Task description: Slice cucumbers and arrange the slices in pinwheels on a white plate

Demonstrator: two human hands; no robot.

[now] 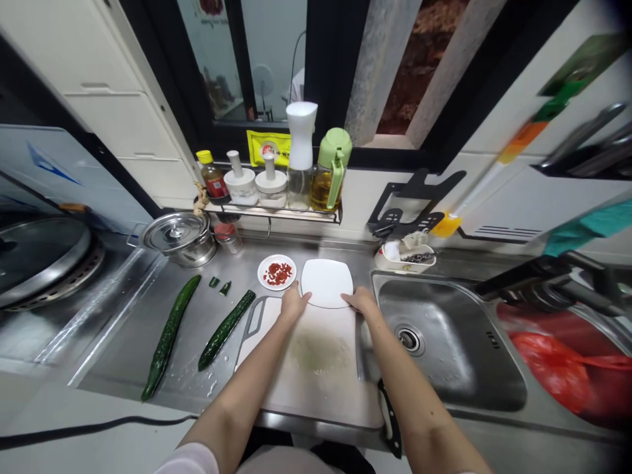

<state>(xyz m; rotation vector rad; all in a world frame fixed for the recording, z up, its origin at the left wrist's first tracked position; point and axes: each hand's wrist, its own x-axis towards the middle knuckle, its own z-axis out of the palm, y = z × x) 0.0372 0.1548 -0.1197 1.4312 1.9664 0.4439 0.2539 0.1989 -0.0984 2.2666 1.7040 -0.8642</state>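
Steel surface [123,329] beside the sink [444,368]: left hand [293,304] and right hand [363,301] clasp opposite rims of a plate [326,280] at the board's [320,382] far end, probably light, stiff, slick, breakable.

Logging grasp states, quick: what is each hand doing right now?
Left hand: closed on the near left edge of the white plate.
Right hand: closed on the plate's near right edge.
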